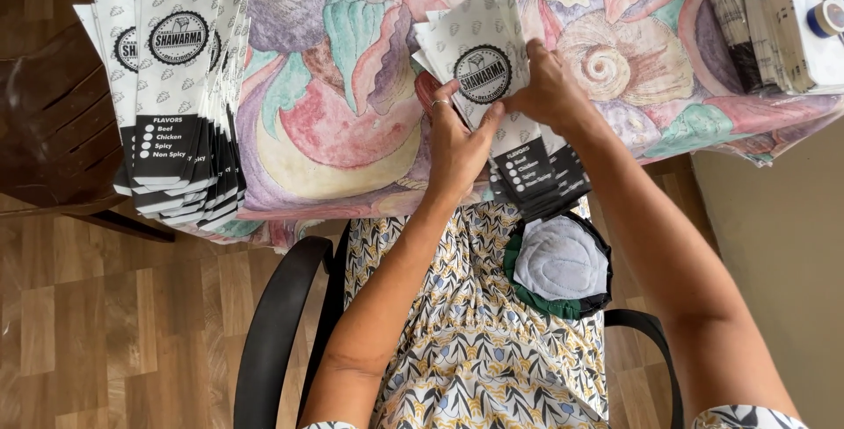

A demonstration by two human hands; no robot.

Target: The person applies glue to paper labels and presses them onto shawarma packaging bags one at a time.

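At table's near edge, both my hands are on a fanned stack of white paper sleeve bags with black printed bands (492, 69). Left hand (457, 143) has its fingers curled against the stack's left side, thumb up on the top bag's face, ring visible. Right hand (549, 90) pinches the top bag's right edge, fingers closed on the paper. Lower ends of the stack overhang the table edge above my lap.

Tablecloth with pastel seashell print (352, 112) drapes over the front edge. A bare stretch of cloth lies between my stack and a second, larger fanned pile of the same white and black paper bags (180, 95) at far left; the two are well apart. That pile's lower ends also hang past the table edge, next to a dark wooden chair (53, 121).

Far right corner: a stack of folded printed paper sheets (756, 16) with a tape roll (826, 18) on top, near my right forearm but not touching.

On my lap, just below the overhanging bags: a round grey quilted pad with green and black trim (561, 262). Black chair armrests (277, 323) flank both elbows.
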